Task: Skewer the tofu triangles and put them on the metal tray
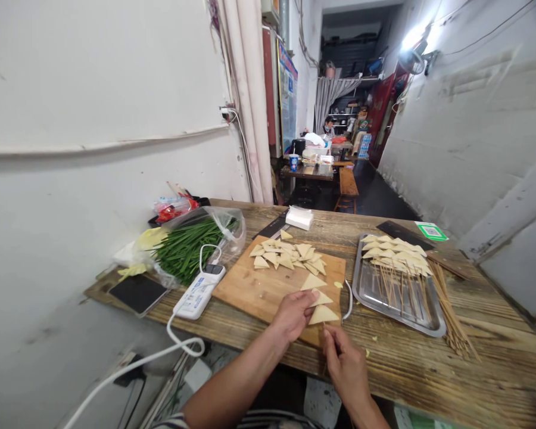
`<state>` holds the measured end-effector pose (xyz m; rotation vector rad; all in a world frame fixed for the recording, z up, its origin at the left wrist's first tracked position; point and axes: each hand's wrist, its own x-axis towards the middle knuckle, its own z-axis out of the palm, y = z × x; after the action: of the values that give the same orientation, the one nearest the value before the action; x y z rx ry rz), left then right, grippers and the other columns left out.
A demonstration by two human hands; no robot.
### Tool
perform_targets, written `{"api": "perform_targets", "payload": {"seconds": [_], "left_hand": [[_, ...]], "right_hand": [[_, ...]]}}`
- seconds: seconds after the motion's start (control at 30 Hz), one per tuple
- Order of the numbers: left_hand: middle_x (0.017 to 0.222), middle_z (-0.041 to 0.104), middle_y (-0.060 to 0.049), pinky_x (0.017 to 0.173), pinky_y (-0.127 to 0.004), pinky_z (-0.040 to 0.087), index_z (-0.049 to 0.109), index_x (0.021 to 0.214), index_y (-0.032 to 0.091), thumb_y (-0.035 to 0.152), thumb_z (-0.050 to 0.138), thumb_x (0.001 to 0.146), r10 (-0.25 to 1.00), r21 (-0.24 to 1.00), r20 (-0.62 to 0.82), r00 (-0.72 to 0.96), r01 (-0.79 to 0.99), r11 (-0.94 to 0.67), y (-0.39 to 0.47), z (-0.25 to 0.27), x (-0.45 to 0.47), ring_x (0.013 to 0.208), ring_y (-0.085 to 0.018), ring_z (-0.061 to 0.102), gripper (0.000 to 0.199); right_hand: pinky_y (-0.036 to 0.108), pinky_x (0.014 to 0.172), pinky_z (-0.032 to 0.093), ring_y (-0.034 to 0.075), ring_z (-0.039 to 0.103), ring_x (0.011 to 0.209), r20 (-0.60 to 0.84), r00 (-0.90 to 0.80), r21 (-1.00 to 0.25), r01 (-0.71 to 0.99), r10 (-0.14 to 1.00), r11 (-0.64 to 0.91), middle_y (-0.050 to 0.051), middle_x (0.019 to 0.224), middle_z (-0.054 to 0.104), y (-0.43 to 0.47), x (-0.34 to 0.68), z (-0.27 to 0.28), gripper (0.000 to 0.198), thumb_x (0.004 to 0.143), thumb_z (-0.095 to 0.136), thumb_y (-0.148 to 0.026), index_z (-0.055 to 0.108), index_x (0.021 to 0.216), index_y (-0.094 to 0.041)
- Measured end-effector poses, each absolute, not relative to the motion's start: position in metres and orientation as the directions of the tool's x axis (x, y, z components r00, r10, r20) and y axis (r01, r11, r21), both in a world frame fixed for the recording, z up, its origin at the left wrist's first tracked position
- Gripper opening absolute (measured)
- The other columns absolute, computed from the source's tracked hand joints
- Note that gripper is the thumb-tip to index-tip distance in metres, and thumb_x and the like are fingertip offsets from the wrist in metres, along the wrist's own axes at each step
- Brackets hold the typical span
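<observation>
Three pale tofu-skin triangles (323, 315) sit in a row on a thin wooden skewer (324, 325) over the near right part of the cutting board (241, 286). My left hand (293, 313) pinches the middle triangle between thumb and fingers. Below the row, my right hand (346, 357) grips the skewer, most of which is hidden by the fingers. A loose pile of cut triangles (288, 255) lies on the far half of the board. To the right, a metal tray (366, 292) holds several finished skewers of triangles (395, 253), their sticks pointing toward me.
Bare skewers (451, 316) lie against the tray's right side. Left of the board are a power strip (199, 292) with a white cable, a bag of green chives (190, 244) and a dark tablet-like slab (137, 294). A white box (299, 218) stands behind. Another person (329, 126) sits far back.
</observation>
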<state>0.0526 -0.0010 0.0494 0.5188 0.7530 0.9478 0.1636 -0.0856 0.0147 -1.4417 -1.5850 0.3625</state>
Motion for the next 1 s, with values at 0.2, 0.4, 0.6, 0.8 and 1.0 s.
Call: {"api": "perform_targets", "payload": {"seconds": [0.2, 0.4, 0.6, 0.8, 1.0], "left_hand": [[0.081, 0.067, -0.013, 0.068, -0.031, 0.051, 0.062, 0.084, 0.006, 0.029, 0.066, 0.067, 0.863, 0.682, -0.356, 0.359, -0.532, 0.502, -0.001, 0.050, 0.050, 0.069, -0.018, 0.064, 0.029], [0.077, 0.067, -0.011, 0.064, -0.026, 0.051, 0.062, 0.079, 0.008, 0.025, 0.066, 0.068, 0.923, 0.714, -0.314, 0.223, -0.585, 0.384, 0.006, 0.061, 0.045, 0.069, -0.016, 0.063, 0.021], [0.073, 0.067, -0.011, 0.062, -0.025, 0.051, 0.061, 0.074, 0.007, 0.020, 0.067, 0.066, 0.924, 0.713, -0.326, 0.200, -0.590, 0.379, 0.007, 0.064, 0.046, 0.068, -0.016, 0.064, 0.016], [0.075, 0.067, -0.012, 0.064, -0.025, 0.051, 0.061, 0.073, 0.006, 0.020, 0.067, 0.065, 0.922, 0.709, -0.313, 0.230, -0.590, 0.387, 0.007, 0.062, 0.046, 0.067, -0.016, 0.064, 0.016], [0.075, 0.067, -0.012, 0.065, -0.026, 0.051, 0.062, 0.073, 0.007, 0.021, 0.068, 0.064, 0.928, 0.722, -0.297, 0.226, -0.583, 0.373, 0.007, 0.060, 0.049, 0.070, -0.017, 0.064, 0.018]], "right_hand": [[0.020, 0.050, 0.043, 0.015, 0.058, 0.055, 0.418, 0.112, -0.736, 0.624, 0.901, 0.264, 0.004, 0.063, 0.061, -0.085, 0.165, 0.016, 0.031, 0.089, 0.037, -0.034, 0.060, 0.088, -0.013], [0.020, 0.057, 0.047, 0.015, 0.061, 0.062, 0.468, 0.080, -0.708, 0.629, 0.880, 0.320, 0.006, 0.071, 0.064, -0.087, 0.164, 0.018, 0.029, 0.089, 0.037, -0.032, 0.061, 0.086, -0.015], [0.020, 0.053, 0.046, 0.014, 0.061, 0.058, 0.462, 0.067, -0.702, 0.637, 0.884, 0.319, 0.005, 0.068, 0.064, -0.088, 0.164, 0.018, 0.030, 0.089, 0.037, -0.031, 0.062, 0.087, -0.014], [0.020, 0.056, 0.048, 0.015, 0.062, 0.060, 0.467, 0.076, -0.700, 0.641, 0.881, 0.315, 0.005, 0.071, 0.065, -0.089, 0.165, 0.016, 0.029, 0.088, 0.037, -0.031, 0.062, 0.087, -0.015], [0.020, 0.057, 0.047, 0.015, 0.062, 0.060, 0.446, 0.094, -0.713, 0.639, 0.890, 0.290, 0.004, 0.070, 0.065, -0.089, 0.165, 0.016, 0.028, 0.088, 0.038, -0.031, 0.062, 0.088, -0.015]]}}
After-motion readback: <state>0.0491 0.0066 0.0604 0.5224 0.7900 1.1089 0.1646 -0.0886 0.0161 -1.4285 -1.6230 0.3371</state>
